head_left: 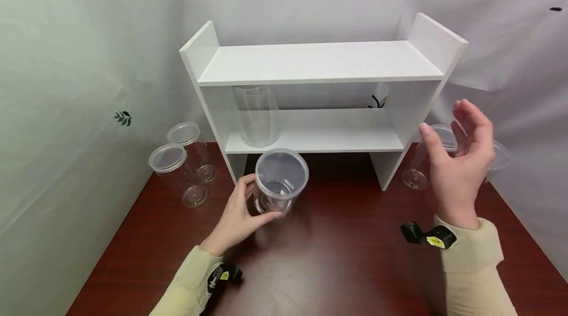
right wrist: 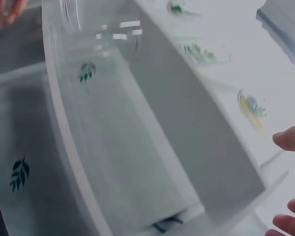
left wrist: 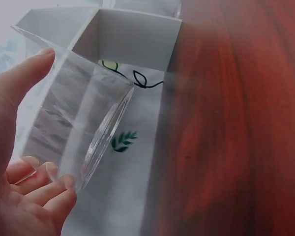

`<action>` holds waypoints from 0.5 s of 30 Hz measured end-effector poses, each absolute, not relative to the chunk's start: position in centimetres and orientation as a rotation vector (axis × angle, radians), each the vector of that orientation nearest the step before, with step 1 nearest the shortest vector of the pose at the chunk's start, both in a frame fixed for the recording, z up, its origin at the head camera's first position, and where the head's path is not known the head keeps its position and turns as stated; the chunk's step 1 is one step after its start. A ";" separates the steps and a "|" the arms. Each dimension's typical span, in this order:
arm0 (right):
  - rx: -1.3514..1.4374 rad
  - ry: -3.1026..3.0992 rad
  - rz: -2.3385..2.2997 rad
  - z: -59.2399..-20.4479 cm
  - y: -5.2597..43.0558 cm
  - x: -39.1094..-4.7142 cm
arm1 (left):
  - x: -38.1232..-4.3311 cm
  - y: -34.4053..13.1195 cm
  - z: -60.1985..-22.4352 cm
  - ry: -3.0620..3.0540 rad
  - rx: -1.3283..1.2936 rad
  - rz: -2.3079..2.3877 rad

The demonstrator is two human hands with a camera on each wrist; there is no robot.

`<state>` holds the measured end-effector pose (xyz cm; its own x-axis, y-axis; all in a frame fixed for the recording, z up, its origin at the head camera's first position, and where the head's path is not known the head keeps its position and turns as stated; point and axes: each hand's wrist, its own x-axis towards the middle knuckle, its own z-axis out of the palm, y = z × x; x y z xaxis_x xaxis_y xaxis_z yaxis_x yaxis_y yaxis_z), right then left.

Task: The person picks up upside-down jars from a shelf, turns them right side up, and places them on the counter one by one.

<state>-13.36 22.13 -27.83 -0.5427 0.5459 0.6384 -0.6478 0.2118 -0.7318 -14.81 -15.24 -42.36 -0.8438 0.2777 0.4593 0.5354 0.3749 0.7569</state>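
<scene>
My left hand grips a clear plastic jar with a translucent lid, held in front of the shelf. The left wrist view shows thumb and fingers curled about the side of this jar. Raised at the right, my right hand holds nothing, its fingers spread apart from the thumb. Behind it, and partly hidden by it, a lidded clear jar stands on the table. Another clear jar stands at the left end of the shelf's middle board.
A white two-board shelf stands at the back of the dark red wooden table. Two lidded clear jars are left of it. At far right another jar lid shows past the right hand. Pale cloth walls enclose the table.
</scene>
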 end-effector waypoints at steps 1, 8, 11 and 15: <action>0.075 -1.519 1.533 -28.1 22.6 -13.7 | -14.8 -15.4 -42.6 -2.395 -0.692 -1.497; -0.042 -1.682 1.563 -29.8 24.8 -15.9 | -14.5 -16.5 -43.6 -2.462 -0.565 -1.581; -0.067 -1.744 1.558 -30.2 24.9 -16.4 | -14.4 -16.8 -44.0 -2.476 -0.556 -1.583; -0.064 -1.770 1.550 -30.4 24.9 -16.7 | -14.2 -17.3 -44.5 -2.498 -0.547 -1.598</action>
